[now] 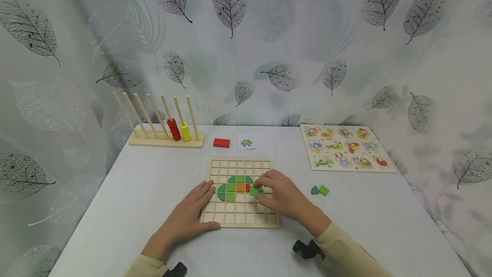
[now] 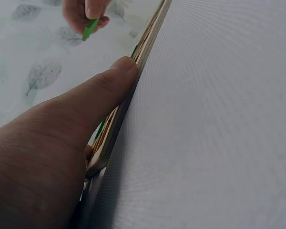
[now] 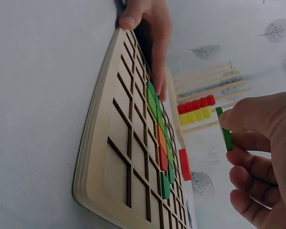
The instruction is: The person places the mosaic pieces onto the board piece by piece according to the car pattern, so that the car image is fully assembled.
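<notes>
A light green square tile point(image 1: 255, 190) is pinched between the thumb and fingers of my right hand point(image 1: 282, 195), raised just above a wooden grid board point(image 1: 240, 206). Green tiles point(image 1: 230, 187) lie in the grid around an orange tile point(image 1: 240, 187) and a red tile point(image 1: 247, 188). My left hand point(image 1: 190, 210) rests at the board's left side, fingers extended, its thumb touching the near edge. On the white counter point(image 1: 153, 191), a green square point(image 1: 323, 190) and a darker rounded piece point(image 1: 315, 190) lie to the right. Beyond the board are a red block point(image 1: 221, 143) and a picture card point(image 1: 246, 142), between a peg stand point(image 1: 165, 143) with red and yellow beads and an insect puzzle point(image 1: 336, 136).
</notes>
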Available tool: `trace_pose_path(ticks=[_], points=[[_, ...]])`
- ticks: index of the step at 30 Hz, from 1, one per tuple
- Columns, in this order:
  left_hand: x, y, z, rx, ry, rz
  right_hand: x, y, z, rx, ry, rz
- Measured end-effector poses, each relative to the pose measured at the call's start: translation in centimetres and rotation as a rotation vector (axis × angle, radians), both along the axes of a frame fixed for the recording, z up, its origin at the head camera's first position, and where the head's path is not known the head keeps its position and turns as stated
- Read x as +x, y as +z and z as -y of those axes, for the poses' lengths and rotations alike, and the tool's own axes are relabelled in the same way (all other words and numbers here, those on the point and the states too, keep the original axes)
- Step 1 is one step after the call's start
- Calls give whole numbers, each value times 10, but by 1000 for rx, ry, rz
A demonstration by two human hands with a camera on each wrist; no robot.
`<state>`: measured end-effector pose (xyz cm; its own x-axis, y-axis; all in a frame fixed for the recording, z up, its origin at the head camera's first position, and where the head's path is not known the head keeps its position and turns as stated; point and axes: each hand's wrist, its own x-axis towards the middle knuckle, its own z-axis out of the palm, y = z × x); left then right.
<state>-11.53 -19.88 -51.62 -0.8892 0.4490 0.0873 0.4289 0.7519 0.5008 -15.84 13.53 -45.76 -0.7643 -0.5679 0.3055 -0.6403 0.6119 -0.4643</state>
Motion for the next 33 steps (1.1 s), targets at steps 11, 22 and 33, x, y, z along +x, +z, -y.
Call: trace_pose_path(ticks=[11, 22, 33], points=[[0, 2, 0, 0, 2, 4, -5, -3, 9, -18, 37, -11], [1, 3, 0, 1, 6, 20, -9, -6, 21, -21, 38, -1], [-1, -1, 1, 16, -2, 3, -11, -18, 28, -40, 46, 18]])
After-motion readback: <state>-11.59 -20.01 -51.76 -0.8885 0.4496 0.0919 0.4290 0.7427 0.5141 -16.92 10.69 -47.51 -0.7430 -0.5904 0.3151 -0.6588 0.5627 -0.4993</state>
